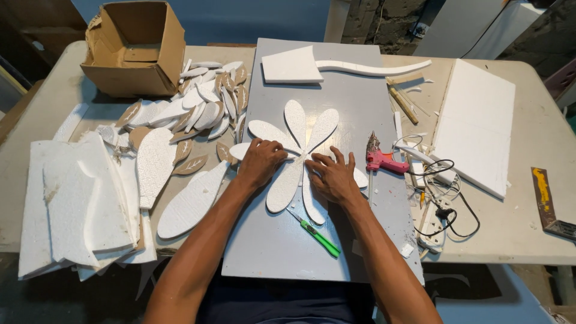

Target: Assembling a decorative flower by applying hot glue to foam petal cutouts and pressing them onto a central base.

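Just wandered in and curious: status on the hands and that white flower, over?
Left hand and right hand flat on the foam petal flower, pressing at its centre. Flower lies on grey board. Green cutter and pink glue gun close by.

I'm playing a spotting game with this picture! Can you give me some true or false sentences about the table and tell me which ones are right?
1. Both hands rest on a white foam flower. True: the left hand and right hand press on the foam flower.
2. The glue gun is blue. False: the glue gun is pink.
3. A green cutter lies below the flower. True: the green cutter lies on the grey board.
4. The cardboard box stands on the right. False: the cardboard box stands at the far left.
5. The right hand holds the cutter. False: the cutter lies untouched.
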